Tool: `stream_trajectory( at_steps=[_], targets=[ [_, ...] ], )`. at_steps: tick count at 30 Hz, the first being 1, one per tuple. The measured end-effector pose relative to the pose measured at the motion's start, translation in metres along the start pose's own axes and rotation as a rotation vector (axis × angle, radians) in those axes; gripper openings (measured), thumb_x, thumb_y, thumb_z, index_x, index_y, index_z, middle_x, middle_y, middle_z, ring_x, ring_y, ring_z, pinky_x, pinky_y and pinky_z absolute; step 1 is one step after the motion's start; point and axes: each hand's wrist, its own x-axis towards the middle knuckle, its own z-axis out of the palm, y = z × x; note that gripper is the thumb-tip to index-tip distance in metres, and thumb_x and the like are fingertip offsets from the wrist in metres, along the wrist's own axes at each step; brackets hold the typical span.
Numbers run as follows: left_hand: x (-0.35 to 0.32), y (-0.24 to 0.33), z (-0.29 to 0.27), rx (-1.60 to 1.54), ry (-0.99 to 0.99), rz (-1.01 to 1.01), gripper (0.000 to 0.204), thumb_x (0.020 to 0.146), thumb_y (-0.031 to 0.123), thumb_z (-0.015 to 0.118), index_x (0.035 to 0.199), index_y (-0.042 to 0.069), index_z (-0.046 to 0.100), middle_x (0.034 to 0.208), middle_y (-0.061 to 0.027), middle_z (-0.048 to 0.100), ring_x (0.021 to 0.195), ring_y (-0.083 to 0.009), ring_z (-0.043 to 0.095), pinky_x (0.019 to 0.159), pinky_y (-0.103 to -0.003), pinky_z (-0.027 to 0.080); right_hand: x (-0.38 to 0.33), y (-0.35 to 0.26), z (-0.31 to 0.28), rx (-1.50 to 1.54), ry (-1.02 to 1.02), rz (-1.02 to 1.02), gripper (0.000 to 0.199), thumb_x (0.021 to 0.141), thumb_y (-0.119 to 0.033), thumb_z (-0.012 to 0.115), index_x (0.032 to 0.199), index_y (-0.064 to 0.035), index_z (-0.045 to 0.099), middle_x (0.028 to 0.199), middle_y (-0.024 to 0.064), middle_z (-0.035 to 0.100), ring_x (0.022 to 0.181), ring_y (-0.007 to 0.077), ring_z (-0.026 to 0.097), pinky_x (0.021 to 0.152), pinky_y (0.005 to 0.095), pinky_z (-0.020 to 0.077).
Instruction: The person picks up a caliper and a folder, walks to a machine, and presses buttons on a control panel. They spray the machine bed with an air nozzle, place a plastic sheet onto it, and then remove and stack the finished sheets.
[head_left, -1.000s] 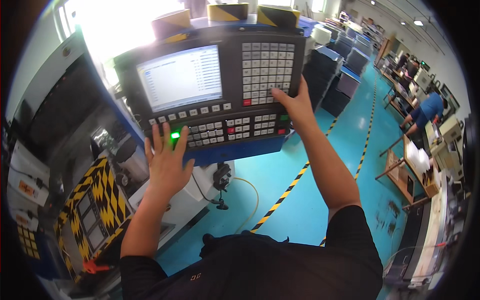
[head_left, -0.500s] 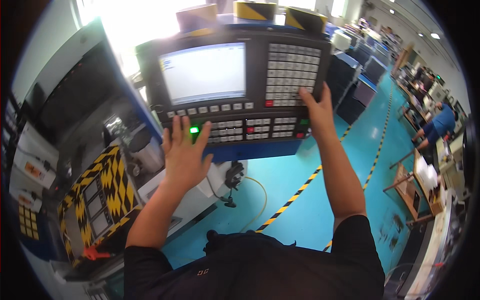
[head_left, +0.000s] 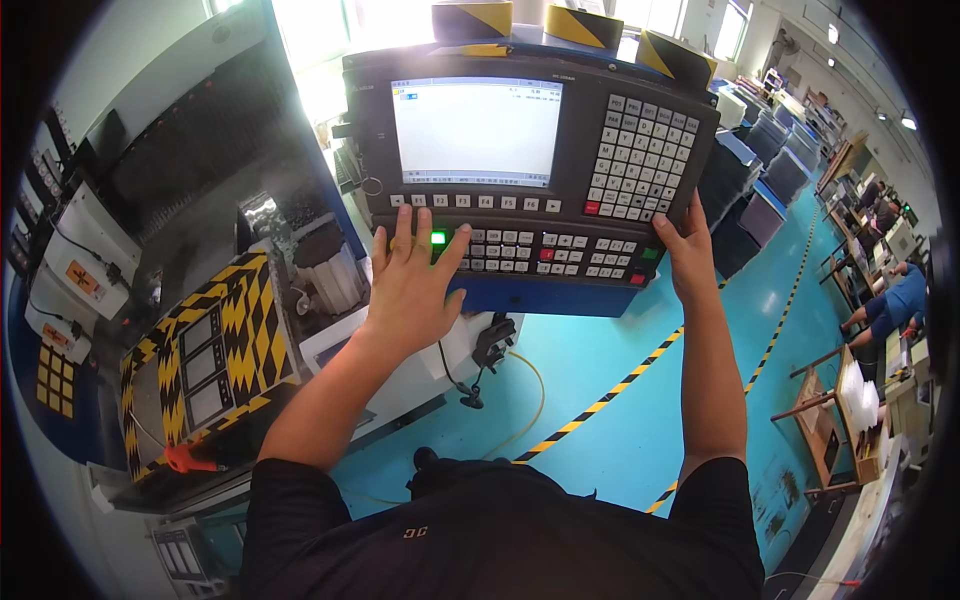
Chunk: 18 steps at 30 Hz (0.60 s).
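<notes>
A dark machine control panel (head_left: 585, 215) stands in front of me, with a lit, mostly white screen (head_left: 478, 130) and a keypad (head_left: 642, 158) of pale keys at its right. My left hand (head_left: 412, 285) is open, its fingers spread over the panel's lower left. Its fingertips lie near the row of keys under the screen, and a lit green button (head_left: 438, 238) shows between the fingers. My right hand (head_left: 688, 250) grips the panel's right edge, thumb at the keypad's bottom right key, the other fingers partly hidden behind the edge.
On the left is a machine with an open bay (head_left: 190, 160) and a yellow-black striped cover (head_left: 265, 320). A handwheel box (head_left: 490, 345) hangs below the panel with a yellow cable. Striped tape (head_left: 600, 400) marks the blue floor. A person in blue (head_left: 895, 300) bends by benches at right.
The view has shifted, so the panel sits farther right in the picture. My right thumb has moved down to the keypad's lower corner. The screen's list looks different; my left hand stays spread.
</notes>
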Motion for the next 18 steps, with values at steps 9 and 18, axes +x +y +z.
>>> stream_trajectory(
  at_steps=[9, 18],
  targets=[
    [0.009, 0.007, -0.01, -0.037, -0.03, 0.011, 0.078, 0.081, 0.034, 0.072, 0.15, 0.022, 0.037, 0.152, -0.0284, 0.031, 0.146, -0.0451, 0.016, 0.114, -0.062, 0.014, -0.001, -0.005, 0.0, 0.045, -0.029, 0.045, 0.087, 0.087, -0.015, 0.073, 0.155, -0.0047, 0.019, 0.143, 0.0147, 0.048, 0.132, 0.024, 0.047, 0.11, 0.0364, 0.0362],
    [0.007, 0.009, -0.011, 0.013, -0.095, -0.003, 0.083, 0.082, 0.034, 0.072, 0.153, 0.024, 0.03, 0.155, -0.0266, 0.027, 0.147, -0.0451, 0.014, 0.115, -0.062, 0.013, -0.001, 0.001, -0.003, 0.053, -0.021, 0.045, 0.088, 0.087, -0.013, 0.072, 0.156, -0.0056, 0.018, 0.143, 0.016, 0.048, 0.132, 0.0237, 0.046, 0.111, 0.0361, 0.0358]
  ],
)
